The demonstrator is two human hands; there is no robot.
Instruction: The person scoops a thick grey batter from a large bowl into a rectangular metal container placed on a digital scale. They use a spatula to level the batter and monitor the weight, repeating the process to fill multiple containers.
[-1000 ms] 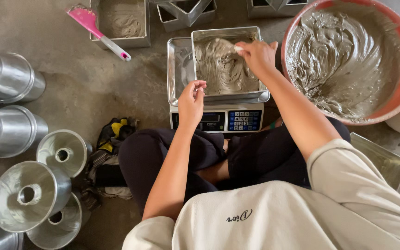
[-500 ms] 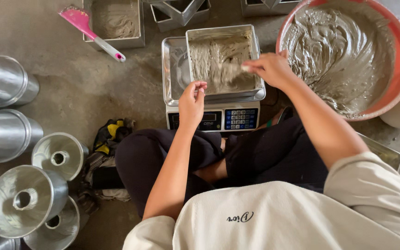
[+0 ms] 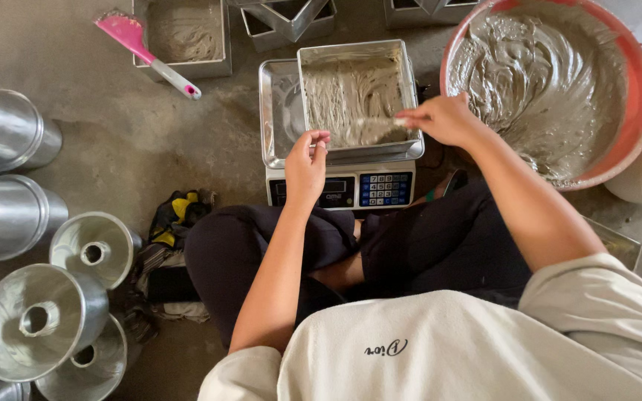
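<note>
The scale point(image 3: 343, 186) stands on the floor point(image 3: 113, 148) just before the seated person's knees. On the scale lies a tray point(image 3: 276, 111), and in the tray sits a square pan point(image 3: 356, 93) with batter. Right of the scale stands a big bowl point(image 3: 637, 96). Behind on the left, a spatula point(image 3: 146, 52) rests on another pan point(image 3: 183, 33). Ring moulds point(image 3: 35, 319) lie at the left.

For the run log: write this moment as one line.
left hand: pinching near edge of square metal pan of grey batter | right hand: spreading batter | pan: on digital scale | large red batter bowl: right
</note>
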